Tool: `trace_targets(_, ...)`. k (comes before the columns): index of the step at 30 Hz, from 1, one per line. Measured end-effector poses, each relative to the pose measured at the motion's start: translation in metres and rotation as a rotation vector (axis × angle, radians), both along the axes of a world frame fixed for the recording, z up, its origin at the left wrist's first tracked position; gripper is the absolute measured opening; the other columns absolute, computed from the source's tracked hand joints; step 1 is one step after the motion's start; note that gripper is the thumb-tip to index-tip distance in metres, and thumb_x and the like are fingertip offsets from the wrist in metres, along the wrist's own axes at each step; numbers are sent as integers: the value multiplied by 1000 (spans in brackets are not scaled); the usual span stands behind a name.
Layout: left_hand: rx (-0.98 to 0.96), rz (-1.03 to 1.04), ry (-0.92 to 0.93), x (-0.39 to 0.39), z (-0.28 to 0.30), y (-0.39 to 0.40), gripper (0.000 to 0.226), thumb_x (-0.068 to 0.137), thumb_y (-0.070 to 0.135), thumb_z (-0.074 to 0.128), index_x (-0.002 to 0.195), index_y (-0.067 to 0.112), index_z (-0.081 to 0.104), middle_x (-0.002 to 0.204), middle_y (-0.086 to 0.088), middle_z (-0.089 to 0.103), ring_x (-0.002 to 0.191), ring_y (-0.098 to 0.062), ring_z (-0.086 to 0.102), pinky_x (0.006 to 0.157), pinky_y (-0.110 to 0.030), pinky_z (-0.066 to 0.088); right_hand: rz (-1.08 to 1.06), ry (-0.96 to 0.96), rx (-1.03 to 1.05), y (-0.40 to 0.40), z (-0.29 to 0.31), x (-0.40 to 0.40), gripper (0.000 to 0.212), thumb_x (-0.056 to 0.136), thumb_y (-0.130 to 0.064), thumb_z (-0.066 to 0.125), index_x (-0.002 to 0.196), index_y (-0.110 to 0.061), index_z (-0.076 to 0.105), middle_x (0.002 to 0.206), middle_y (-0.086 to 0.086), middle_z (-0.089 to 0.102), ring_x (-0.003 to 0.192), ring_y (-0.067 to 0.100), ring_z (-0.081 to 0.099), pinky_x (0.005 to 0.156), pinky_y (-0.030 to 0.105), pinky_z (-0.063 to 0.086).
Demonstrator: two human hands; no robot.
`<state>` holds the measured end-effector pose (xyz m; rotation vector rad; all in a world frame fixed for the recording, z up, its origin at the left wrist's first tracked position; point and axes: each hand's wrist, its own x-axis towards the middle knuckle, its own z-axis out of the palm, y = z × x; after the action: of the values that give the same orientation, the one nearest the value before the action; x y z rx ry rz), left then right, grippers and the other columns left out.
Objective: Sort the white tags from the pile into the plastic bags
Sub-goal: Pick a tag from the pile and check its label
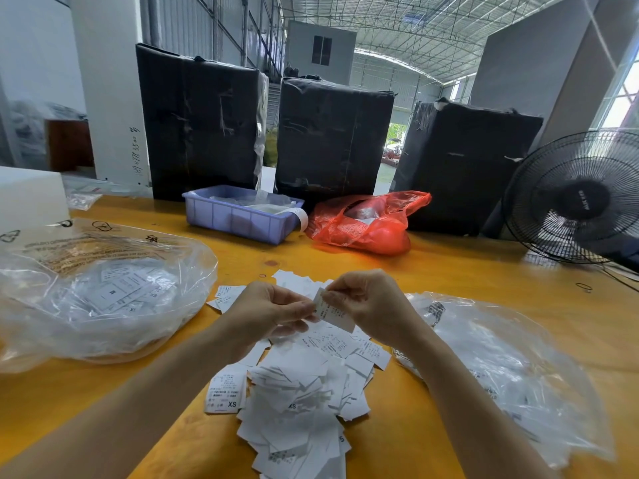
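A pile of white tags (301,392) lies in the middle of the yellow table (449,271). Above its far end, my left hand (266,309) and my right hand (366,302) meet and together pinch one white tag (333,314), each with fingers curled on it. A clear plastic bag (100,299) holding printed tags lies to the left of the pile. A second clear plastic bag (501,371) with some tags lies to the right, under my right forearm.
A blue plastic bin (238,216) and a red plastic bag (370,219) sit further back. Three black wrapped parcels (332,136) stand along the far edge. A black fan (574,198) stands at the right. A white box (31,195) is at far left.
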<state>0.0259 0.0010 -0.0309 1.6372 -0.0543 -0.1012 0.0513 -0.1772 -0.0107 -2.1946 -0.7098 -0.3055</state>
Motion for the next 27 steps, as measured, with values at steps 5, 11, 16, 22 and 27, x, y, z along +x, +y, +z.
trace_targets(5,-2,2,-4,-1,1,0,12,82,13,67,87,4,73,86,-11,74,60,-7,64,68,-24,54,-42,-52,23,-3,2,1,11,86,-14,68,91,-7,75,80,3,70,74,17,64,64,27,49)
trace_targets(11,15,6,4,-1,1,-1,14,81,17,68,87,6,73,88,-9,75,64,-8,66,70,-22,56,-53,-99,19,-4,4,1,10,85,-14,68,88,-8,75,78,1,69,72,16,63,60,23,47)
trace_targets(16,9,-3,15,-1,1,0,16,79,19,69,88,8,73,89,-9,75,70,-11,67,81,-29,55,-62,-116,7,-4,4,0,9,85,-13,69,88,-8,75,75,-3,67,69,11,60,58,15,44)
trace_targets(22,-5,-7,23,-2,1,0,20,75,22,70,88,8,73,89,-9,75,72,-12,68,77,-26,56,-64,-141,-3,-4,7,-2,10,85,-13,68,89,-7,75,76,-3,67,70,11,61,61,22,48)
trace_targets(27,-13,3,27,-3,2,-1,30,67,26,71,89,6,73,90,-12,74,77,-17,68,86,-34,53,-54,-125,1,-5,7,-2,10,85,-13,69,90,-7,75,74,-6,64,67,7,59,60,19,47)
